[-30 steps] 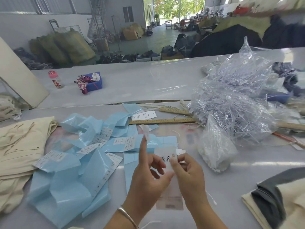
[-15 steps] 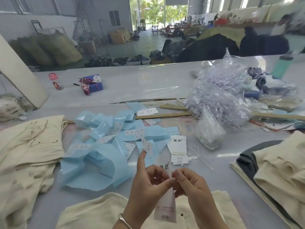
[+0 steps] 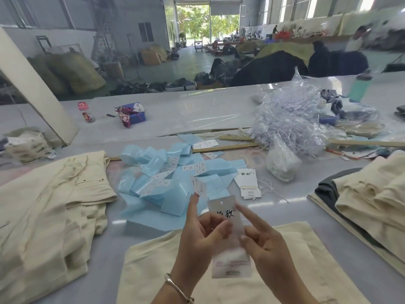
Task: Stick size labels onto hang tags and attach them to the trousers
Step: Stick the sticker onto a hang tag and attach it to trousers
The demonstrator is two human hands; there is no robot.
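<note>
On the far left a heap of cream trousers [image 3: 50, 207] lies rumpled on the surface [image 3: 175, 119]; no tag shows on them, so whether they are finished or waiting cannot be told. Next to the right is a litter of pale blue backing strips [image 3: 153, 185], many peeled bare and a few with white labels on them, which suggests a good share of the labelling is done.

In the middle foreground the left hand [image 3: 197, 235] holds the hang tag [image 3: 228, 233] upright, thumb curled against its face and fingers behind, while its raised forefinger carries a small size label [image 3: 198, 187] stuck to the tip, not yet on the tag. The tag is a narrow white card, slightly blurred, with a punched hole at the top, black characters below that and fine print near the bottom edge. The right hand [image 3: 265, 246] rests against the tag's right edge, forefinger stretched out to the upper corner and the other fingers loosely bent, gripping nothing that I can make out.

Under the hands lies another cream pair [image 3: 153, 270], probably the next to be tagged. Further right a small stack of blank tags [image 3: 248, 183] with strings waits, and a pile of folded trousers [image 3: 372, 207] sits at the right edge. So the sticking of this label, and the attaching, remain.
</note>
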